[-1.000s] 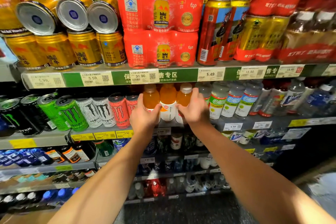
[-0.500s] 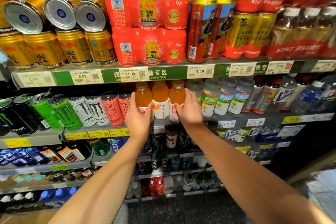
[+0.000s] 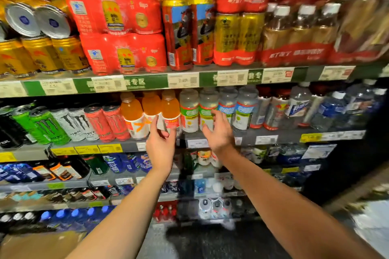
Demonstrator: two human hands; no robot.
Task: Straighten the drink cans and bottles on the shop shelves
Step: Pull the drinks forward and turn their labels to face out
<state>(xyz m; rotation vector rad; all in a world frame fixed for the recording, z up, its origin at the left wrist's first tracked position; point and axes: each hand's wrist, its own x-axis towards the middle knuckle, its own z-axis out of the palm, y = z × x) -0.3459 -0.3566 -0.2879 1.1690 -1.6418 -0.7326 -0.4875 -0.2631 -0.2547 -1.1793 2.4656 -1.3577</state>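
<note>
Three orange drink bottles (image 3: 151, 109) stand upright side by side on the second shelf (image 3: 248, 136). My left hand (image 3: 161, 145) hovers just below the rightmost orange bottle, fingers loosely spread, holding nothing. To their right stand pale bottles with green labels (image 3: 190, 111) and blue labels (image 3: 245, 111). My right hand (image 3: 219, 132) is in front of the second green-label bottle, fingers relaxed and apart; I cannot tell whether it touches. The frame is blurred by motion.
Monster cans (image 3: 75, 124) fill the second shelf's left side. Above, gold cans (image 3: 42, 54), red multipacks (image 3: 122, 27), tall red cans (image 3: 181, 31) and wrapped bottle packs (image 3: 299, 33) crowd the top shelf. Lower shelves hold small bottles (image 3: 117, 164). A cardboard box (image 3: 37, 246) sits bottom left.
Both hands have let go of the orange bottles and shifted right. The left hand now sits below the rightmost orange bottle, the right hand before the green-label bottles. The view swung right.
</note>
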